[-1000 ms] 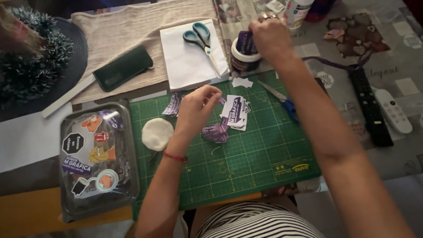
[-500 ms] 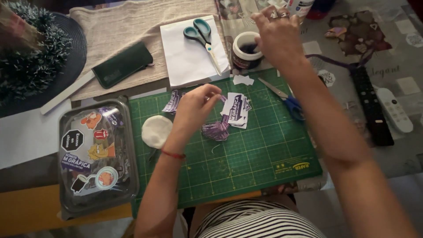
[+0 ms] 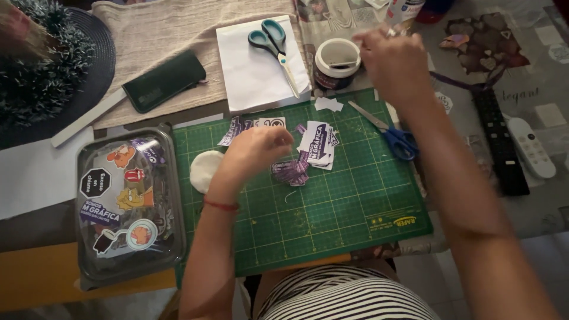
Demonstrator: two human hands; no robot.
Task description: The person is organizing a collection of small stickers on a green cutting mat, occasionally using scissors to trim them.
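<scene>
Green gridded cutting mat (image 3: 332, 213) is being used as the work surface on the bench (image 3: 35, 178), and most of the small items are lying on it. Compared with half a second ago, the right hand (image 3: 394, 62) is being drawn slightly back from the open white-rimmed jar (image 3: 336, 61) at the mat's far edge; a second ago it was resting directly over the jar mouth. This is judged to mean that something has just been taken from the jar. The right hand is seen blurred, fingers bunched together; whether anything is being held cannot be told. The left hand (image 3: 258, 151) is being kept almost where it was, hovering over the mat with fingers curled loosely inward; a grip on any scrap cannot be confirmed.

Purple-and-white paper cut-outs (image 3: 317, 148) are lying in a loose overlapping pile just beside the left hand, near the mat's middle. A white round pad (image 3: 204, 170) is lying at the mat's left edge, partly hidden by the wrist. Blue-handled scissors (image 3: 388, 130) are lying on the mat's right side; teal-handled scissors (image 3: 274, 44) are resting on a white sheet (image 3: 249, 77) beyond it. A clear plastic tray of stickers (image 3: 127, 201) is standing just left of the mat.
</scene>
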